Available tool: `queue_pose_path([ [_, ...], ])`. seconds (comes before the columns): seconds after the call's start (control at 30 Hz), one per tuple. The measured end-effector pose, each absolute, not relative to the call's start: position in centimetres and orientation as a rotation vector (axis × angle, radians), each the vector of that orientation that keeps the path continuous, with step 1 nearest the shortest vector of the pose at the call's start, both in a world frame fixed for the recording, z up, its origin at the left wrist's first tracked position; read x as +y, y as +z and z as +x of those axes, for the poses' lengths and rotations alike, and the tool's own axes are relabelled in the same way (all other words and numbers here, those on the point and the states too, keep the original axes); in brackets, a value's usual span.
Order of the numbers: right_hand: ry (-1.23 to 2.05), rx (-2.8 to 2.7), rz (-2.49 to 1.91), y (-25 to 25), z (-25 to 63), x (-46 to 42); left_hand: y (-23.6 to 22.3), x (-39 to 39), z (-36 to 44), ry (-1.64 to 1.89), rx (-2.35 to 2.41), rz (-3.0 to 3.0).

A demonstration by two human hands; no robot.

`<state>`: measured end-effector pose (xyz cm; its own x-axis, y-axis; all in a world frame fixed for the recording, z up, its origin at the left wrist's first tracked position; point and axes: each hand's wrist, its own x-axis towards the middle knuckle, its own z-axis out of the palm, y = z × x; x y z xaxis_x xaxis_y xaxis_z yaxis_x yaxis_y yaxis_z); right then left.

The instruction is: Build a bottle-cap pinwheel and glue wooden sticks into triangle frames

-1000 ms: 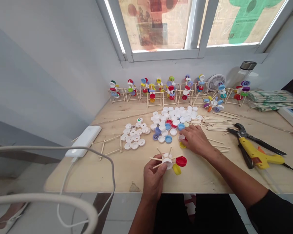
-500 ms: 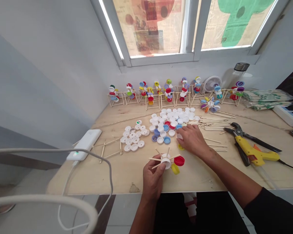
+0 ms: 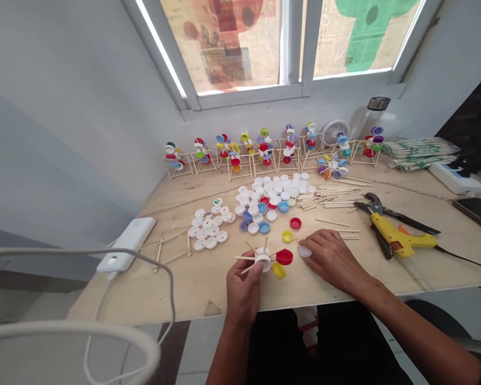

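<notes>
My left hand (image 3: 242, 291) is closed on a small wheel (image 3: 263, 260) with a white cap hub and wooden sticks poking out around it. On its right side, a red bottle cap (image 3: 284, 257) and a yellow bottle cap (image 3: 279, 270) sit at the ends of sticks. Low over the tabletop to the right, my right hand (image 3: 334, 259) pinches a pale, whitish bottle cap (image 3: 304, 251) in its fingertips. Just beyond the wheel lie a loose yellow cap (image 3: 287, 236) and a loose red cap (image 3: 295, 223).
Many mostly white caps (image 3: 212, 230) are spread across the table. Wooden sticks (image 3: 340, 197) lie behind my right hand. A yellow glue gun (image 3: 401, 235) and black-handled pliers (image 3: 409, 216) are at right. Finished wheels on stick frames (image 3: 236, 168) line the wall. A white power strip (image 3: 126, 246) lies left.
My right hand has drawn back from the cap pile, toward me and to the right, with the pale cap. The loose red and yellow caps are now uncovered. The view has shifted slightly.
</notes>
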<state>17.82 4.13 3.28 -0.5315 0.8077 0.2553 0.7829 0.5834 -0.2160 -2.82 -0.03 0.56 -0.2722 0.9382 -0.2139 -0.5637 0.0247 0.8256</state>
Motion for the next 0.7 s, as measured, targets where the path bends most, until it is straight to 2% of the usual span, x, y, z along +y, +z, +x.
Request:
queue_pose_path([
  [0.2, -0.026, -2.281, -1.359, 3.9, 23.1, 3.5, 0.7, 0.0, -1.8, 1.523, 1.086, 0.534],
  [0.43, -0.433, -2.148, -1.707, 3.6, 32.8, 2.0, 0.3, 0.4, -1.6, 1.483, 1.143, 0.630],
  [0.7, -0.407, -2.262, -1.819, 2.5, 36.7, 1.8, 0.3, 0.5, -1.3, 1.486, 1.185, 0.575],
])
